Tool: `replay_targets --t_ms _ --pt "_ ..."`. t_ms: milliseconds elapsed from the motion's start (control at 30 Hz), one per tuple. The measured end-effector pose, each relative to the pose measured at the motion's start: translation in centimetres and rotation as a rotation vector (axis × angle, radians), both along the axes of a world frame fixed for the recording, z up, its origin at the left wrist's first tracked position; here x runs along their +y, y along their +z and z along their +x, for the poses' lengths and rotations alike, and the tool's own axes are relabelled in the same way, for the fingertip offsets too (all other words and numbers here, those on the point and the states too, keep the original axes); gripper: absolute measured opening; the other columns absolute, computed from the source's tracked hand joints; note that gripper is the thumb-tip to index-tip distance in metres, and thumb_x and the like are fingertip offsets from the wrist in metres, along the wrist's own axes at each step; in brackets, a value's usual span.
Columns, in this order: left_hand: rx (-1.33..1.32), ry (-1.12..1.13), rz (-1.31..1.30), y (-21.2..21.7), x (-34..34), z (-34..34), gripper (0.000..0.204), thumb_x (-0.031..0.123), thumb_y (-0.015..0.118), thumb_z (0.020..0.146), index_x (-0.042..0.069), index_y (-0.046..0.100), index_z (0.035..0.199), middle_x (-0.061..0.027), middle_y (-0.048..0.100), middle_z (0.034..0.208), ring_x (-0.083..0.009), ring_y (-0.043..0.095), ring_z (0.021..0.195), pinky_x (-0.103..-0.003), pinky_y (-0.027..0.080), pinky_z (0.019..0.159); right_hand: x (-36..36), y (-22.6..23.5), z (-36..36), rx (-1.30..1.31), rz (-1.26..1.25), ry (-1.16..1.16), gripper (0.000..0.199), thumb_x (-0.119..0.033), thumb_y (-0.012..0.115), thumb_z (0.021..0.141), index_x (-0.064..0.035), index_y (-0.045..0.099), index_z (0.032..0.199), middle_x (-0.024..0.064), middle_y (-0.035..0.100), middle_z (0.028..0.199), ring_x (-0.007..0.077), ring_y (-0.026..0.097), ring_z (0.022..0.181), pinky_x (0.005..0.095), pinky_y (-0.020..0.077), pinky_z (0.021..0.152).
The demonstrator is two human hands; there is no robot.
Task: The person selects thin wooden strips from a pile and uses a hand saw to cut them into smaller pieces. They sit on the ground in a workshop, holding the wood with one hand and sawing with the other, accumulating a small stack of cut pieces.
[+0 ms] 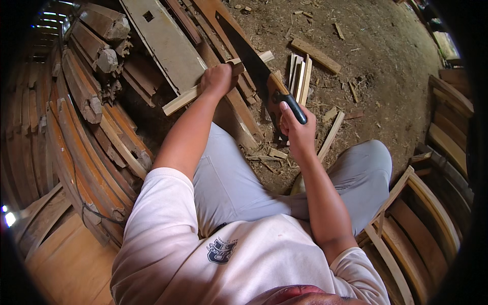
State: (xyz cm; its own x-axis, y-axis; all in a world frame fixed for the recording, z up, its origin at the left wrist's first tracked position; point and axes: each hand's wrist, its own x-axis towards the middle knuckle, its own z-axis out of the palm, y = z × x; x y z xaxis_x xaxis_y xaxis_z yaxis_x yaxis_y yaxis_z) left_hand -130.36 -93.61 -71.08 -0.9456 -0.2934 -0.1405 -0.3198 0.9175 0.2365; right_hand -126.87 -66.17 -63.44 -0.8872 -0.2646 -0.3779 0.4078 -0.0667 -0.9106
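My left hand (218, 81) is closed round a pale wooden strip (181, 100), pressing it across darker boards. The strip's far end (266, 56) shows just right of the saw blade. In my right hand (298, 129) is a handsaw (255, 63) with a dark blade and a black grip, my fingers wrapped round the handle. Its blade slants up and left, crossing the strip to the right of my left hand. Whether the teeth touch the wood, I cannot tell. Several short pale strips (300, 73) lie together on the ground beyond the saw.
Heavy weathered timbers (84, 86) are stacked along the left. A wide grey board (162, 38) lies ahead of my left hand. Scraps and a loose plank (316, 56) lie on the dirt floor (376, 76). Wooden frames (414, 218) stand at the right, beside my knee.
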Motion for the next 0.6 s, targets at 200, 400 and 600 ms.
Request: replay_targets --t_ms 200,400,600 --pt "-0.009 0.029 0.002 0.8 0.2 -0.4 0.028 0.031 0.075 0.085 0.006 0.078 0.096 -0.0226 0.075 0.098 -0.0411 0.073 0.096 -0.049 0.059 0.087 0.4 -0.5 -0.6 0.037 -0.012 0.018 0.031 -0.027 0.078 0.096 -0.0054 0.062 0.081 -0.0056 0.052 0.060 0.0037 0.046 0.050 0.0224 0.0342 0.045" --pt "0.077 0.016 0.011 0.6 -0.4 -0.6 0.031 0.033 0.075 0.085 0.004 0.078 0.093 -0.0239 0.075 0.095 -0.0418 0.073 0.093 -0.049 0.059 0.085 0.3 0.6 -1.5 0.023 -0.006 0.032 0.027 -0.023 0.076 0.097 -0.0053 0.060 0.084 -0.0043 0.049 0.063 0.0055 0.042 0.051 0.0240 0.0329 0.047" --pt "0.074 0.013 -0.024 0.3 -1.0 -0.7 0.030 0.032 0.072 0.087 0.004 0.077 0.098 -0.0251 0.074 0.093 -0.0426 0.073 0.092 -0.050 0.059 0.084 1.0 0.7 -2.1 0.042 -0.012 0.070 0.030 -0.027 0.077 0.096 -0.0038 0.064 0.083 -0.0051 0.052 0.061 0.0042 0.045 0.050 0.0228 0.0341 0.045"
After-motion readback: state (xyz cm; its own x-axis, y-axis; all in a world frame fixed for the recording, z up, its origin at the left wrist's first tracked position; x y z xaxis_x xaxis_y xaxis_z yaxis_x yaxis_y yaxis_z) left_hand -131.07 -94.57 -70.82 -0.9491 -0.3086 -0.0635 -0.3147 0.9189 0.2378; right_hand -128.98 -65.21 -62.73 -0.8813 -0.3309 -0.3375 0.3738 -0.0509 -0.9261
